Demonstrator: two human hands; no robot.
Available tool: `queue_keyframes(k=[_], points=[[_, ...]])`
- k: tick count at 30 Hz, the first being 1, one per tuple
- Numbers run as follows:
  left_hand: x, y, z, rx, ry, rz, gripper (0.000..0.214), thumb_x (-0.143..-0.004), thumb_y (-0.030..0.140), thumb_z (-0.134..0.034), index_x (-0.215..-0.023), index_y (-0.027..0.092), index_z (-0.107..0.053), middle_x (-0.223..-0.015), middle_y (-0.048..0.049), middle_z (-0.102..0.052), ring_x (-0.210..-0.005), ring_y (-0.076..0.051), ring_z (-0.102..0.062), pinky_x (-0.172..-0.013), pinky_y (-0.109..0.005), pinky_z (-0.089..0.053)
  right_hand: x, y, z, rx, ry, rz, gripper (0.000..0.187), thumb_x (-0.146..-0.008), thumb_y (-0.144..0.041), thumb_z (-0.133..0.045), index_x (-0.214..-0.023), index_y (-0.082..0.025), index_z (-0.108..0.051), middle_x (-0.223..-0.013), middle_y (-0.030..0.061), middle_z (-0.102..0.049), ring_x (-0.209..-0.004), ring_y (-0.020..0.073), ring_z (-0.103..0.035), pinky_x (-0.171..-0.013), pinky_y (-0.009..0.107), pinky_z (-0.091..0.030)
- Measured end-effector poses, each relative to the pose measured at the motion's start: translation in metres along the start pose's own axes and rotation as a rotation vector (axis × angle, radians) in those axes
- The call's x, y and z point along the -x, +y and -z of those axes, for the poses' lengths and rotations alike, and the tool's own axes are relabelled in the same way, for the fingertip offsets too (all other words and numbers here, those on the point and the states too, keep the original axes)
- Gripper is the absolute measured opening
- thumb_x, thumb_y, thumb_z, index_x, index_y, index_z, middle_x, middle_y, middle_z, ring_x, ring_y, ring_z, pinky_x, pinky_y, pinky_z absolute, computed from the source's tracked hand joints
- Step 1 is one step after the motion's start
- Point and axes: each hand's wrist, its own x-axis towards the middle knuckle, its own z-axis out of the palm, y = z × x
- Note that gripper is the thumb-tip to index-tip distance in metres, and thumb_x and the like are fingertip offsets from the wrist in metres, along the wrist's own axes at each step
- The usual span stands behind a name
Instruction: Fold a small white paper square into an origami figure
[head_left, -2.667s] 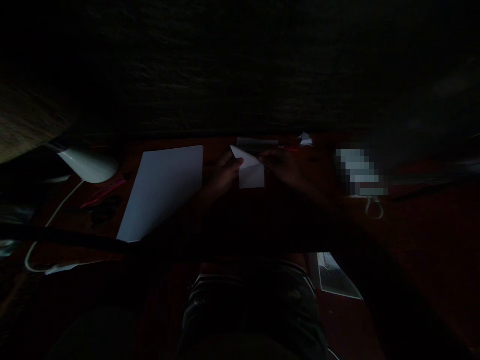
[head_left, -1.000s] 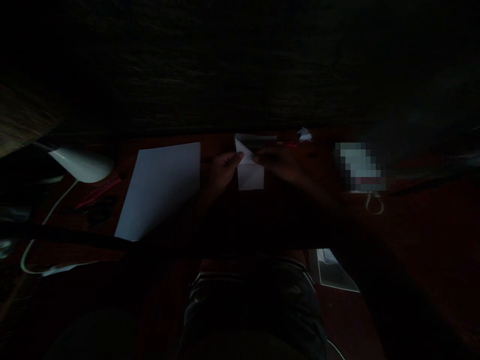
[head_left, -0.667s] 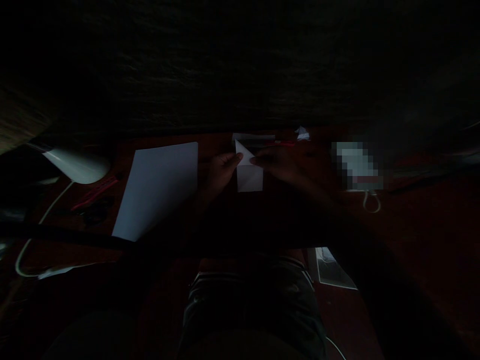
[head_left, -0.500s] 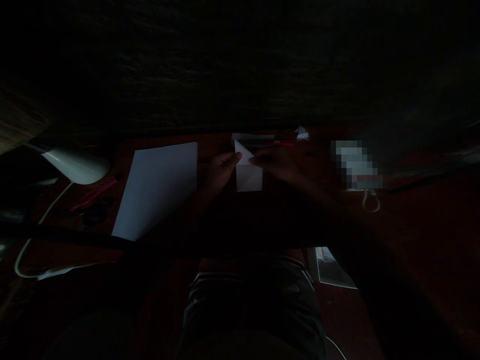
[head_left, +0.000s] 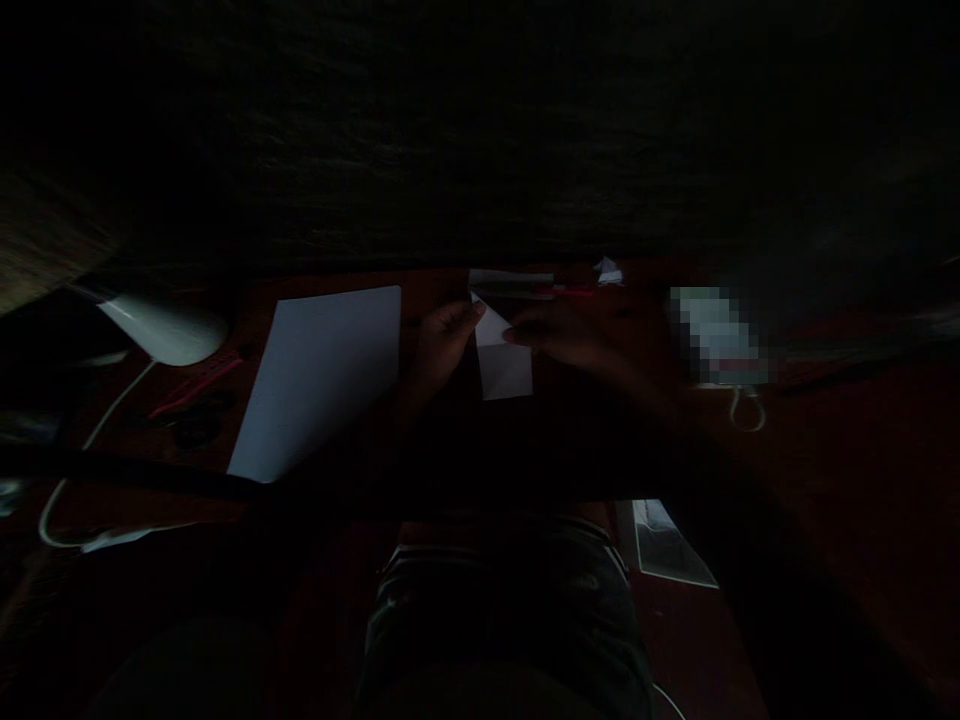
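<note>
A small piece of white paper [head_left: 505,371] with a slanted folded top and a crease across its middle is between my hands. My left hand [head_left: 444,338] pinches its upper left edge near the pointed corner. On the other side, the fingers of my right hand [head_left: 559,338] are closed at the paper's right edge, by the end of the slanted fold. Dim light hides most of both hands' lower fingers. Just beyond the paper lie a pale strip [head_left: 514,276] and a thin red object [head_left: 574,291].
Left of my hands lies a large white sheet [head_left: 322,375]. Farther left are a white lamp-like cone [head_left: 169,332] with a cable, a pink-red object [head_left: 196,387] and a dark item. Crumpled paper [head_left: 609,271] sits at the back. A blurred-out pale object [head_left: 716,335] with a looped cord is at right.
The small paper's lower end has come slightly nearer and tilted a little. Both hands keep their hold on it. The whole view has shifted slightly.
</note>
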Motion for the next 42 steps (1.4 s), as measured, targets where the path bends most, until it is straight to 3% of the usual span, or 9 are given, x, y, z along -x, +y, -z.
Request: queue_keyframes(k=[9,16,21,26,37,42], points=[[0.0011,0.0024,-0.0013,0.0,0.011,-0.012,0.045,-0.094,0.053,-0.089,-0.069,0.022,-0.066,-0.071,0.0017,-0.063,-0.071,-0.016,-0.058,-0.07,-0.03,-0.048,0.0004,0.002,-0.0004,0.066,0.007,0.036,0.035,-0.089,-0.055,-0.085,-0.084,-0.02,-0.081,-0.079,0.0025,-0.073,-0.074,0.0184,-0.062,-0.067,0.031,-0.046],[0.0002,0.004,-0.0003,0.012,-0.031,0.019,0.039,-0.089,0.058,-0.091,-0.079,0.022,-0.082,-0.076,-0.0013,-0.073,-0.072,-0.017,-0.063,-0.07,-0.03,-0.049,-0.0022,0.0052,-0.0012,0.067,-0.079,0.07,0.034,-0.088,-0.053,-0.084,-0.08,-0.02,-0.078,-0.078,0.0012,-0.071,-0.074,0.0172,-0.059,-0.07,0.032,-0.045],[-0.001,0.0029,-0.0004,0.036,-0.024,0.038,0.039,-0.088,0.059,-0.094,-0.082,0.021,-0.085,-0.078,-0.0027,-0.078,-0.074,-0.017,-0.067,-0.069,-0.028,-0.05,-0.0041,0.0086,-0.0026,0.053,-0.051,0.08,0.033,-0.089,-0.052,-0.085,-0.083,-0.02,-0.08,-0.082,0.0013,-0.074,-0.076,0.0176,-0.061,-0.074,0.032,-0.048],[-0.0011,0.0014,-0.0003,0.057,-0.075,0.077,0.045,-0.084,0.06,-0.098,-0.074,0.021,-0.079,-0.074,-0.0017,-0.075,-0.069,-0.016,-0.065,-0.066,-0.028,-0.049,-0.004,0.0098,-0.0024,0.052,-0.035,0.091,0.031,-0.09,-0.05,-0.084,-0.084,-0.02,-0.079,-0.084,0.0024,-0.074,-0.077,0.0181,-0.061,-0.075,0.033,-0.048],[-0.0036,-0.0035,0.0001,0.021,-0.017,0.078,0.047,-0.098,0.052,-0.089,-0.067,0.02,-0.073,-0.069,-0.0007,-0.07,-0.066,-0.015,-0.061,-0.066,-0.029,-0.047,-0.0025,0.0057,-0.0044,0.067,0.022,0.086,0.031,-0.088,-0.051,-0.085,-0.084,-0.021,-0.081,-0.087,0.0042,-0.079,-0.082,0.0212,-0.065,-0.078,0.035,-0.052],[-0.0016,-0.0007,-0.0005,0.027,0.001,0.033,0.048,-0.097,0.052,-0.091,-0.066,0.021,-0.07,-0.068,0.0013,-0.066,-0.066,-0.015,-0.058,-0.067,-0.03,-0.046,-0.0017,0.0055,-0.0034,0.102,-0.01,0.091,0.033,-0.09,-0.053,-0.085,-0.083,-0.021,-0.08,-0.085,0.0043,-0.077,-0.079,0.0202,-0.064,-0.076,0.035,-0.05]])
